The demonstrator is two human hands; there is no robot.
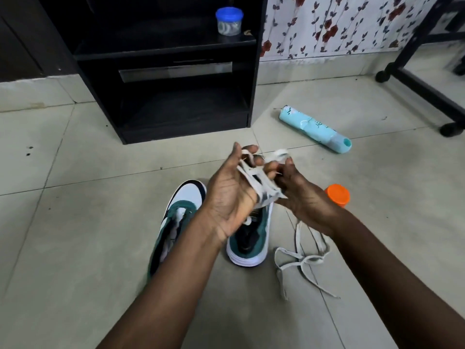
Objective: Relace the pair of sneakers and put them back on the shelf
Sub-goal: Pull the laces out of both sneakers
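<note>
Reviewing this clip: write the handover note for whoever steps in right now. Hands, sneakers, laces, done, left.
Left hand and right hand both grip a bunched white flat shoelace above the sneakers.
The pair of green, white and black sneakers stands on the tiled floor, neither fully laced.
A second white shoelace lies loose on the floor, right of them.
The black wooden shelf unit stands ahead.
Left: lace both, shelve the pair.
</note>
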